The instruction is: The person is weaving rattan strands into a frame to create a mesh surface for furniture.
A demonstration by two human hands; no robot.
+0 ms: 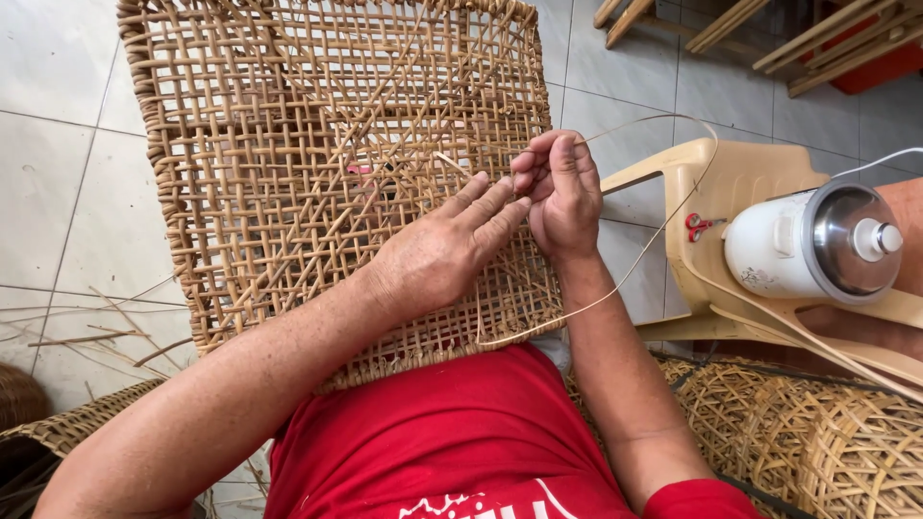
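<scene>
The left hand (437, 255) lay flat, fingers spread, on the woven cane panel (317, 163), bracing it against the lap. Just beside those fingers, the right hand (562, 197) pinched the cane strand (663, 216), looping rightward, keeping it taut.

— What lay underfoot?
— Pale grey floor tiles (58, 144) with dark grout filled the left and top of the frame, evenly lit.
— And furniture?
— A cream plastic chair (740, 183) stood at right; wooden slats (827, 38) crossed the upper right corner, and woven wickerwork (817, 442) filled the lower right.
</scene>
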